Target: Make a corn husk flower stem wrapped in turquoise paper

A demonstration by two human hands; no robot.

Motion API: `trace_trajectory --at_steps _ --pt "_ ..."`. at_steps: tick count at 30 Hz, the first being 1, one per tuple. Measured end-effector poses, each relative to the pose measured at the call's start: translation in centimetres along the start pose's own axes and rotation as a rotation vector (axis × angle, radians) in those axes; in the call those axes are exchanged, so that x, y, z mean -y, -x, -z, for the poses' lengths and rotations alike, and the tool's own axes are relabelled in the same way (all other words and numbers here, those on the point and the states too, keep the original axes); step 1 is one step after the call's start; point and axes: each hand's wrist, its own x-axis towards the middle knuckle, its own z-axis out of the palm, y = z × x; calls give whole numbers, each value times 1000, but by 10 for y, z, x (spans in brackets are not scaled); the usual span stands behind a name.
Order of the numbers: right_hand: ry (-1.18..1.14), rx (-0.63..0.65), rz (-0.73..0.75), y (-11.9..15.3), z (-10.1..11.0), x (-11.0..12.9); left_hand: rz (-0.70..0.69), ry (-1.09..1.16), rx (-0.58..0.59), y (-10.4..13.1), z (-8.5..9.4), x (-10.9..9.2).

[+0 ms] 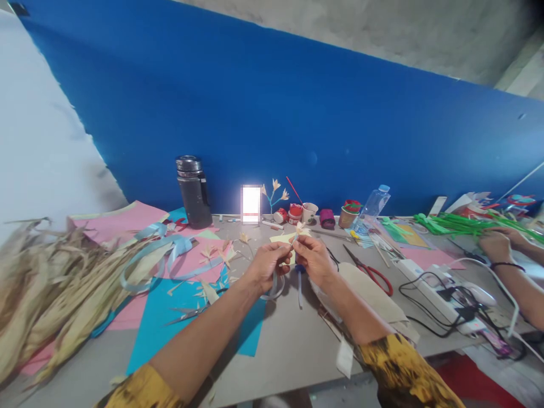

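Near the middle of the table, my left hand (270,265) and my right hand (313,258) meet with fingers pinched. A small pale husk flower (300,228) stands up from the fingertips of my right hand. My left fingers are closed on something I cannot make out, close to the flower's base. A pale ribbon loop (277,289) hangs below my left hand. Yellow paper (278,240) lies behind the hands. Loose husk flowers (227,255) rest on pink paper to the left, and a finished-looking flower branch (272,198) stands at the back.
Dried husks (63,294) and blue ribbon (127,272) cover the left. Small scissors (189,313) lie on blue paper (164,323). Right are red-handled scissors (374,275), a power strip (437,294) and a bottle (374,208). A flask (194,195) stands behind. Another person's hands (497,245) are far right.
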Motion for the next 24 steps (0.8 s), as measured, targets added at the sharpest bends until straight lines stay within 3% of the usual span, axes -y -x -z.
trace_trajectory --at_steps 7,15,21,24 --pt "38 -51 2 1 -3 0 -50 -3 -49 1 -2 2" --pt "-73 57 -37 -1 3 -1 84 103 88 0 3 1" --pt "-81 47 -49 2 0 5 5 70 35 -1 2 4" --pt "-74 28 -40 1 2 5 33 84 37 0 2 4"
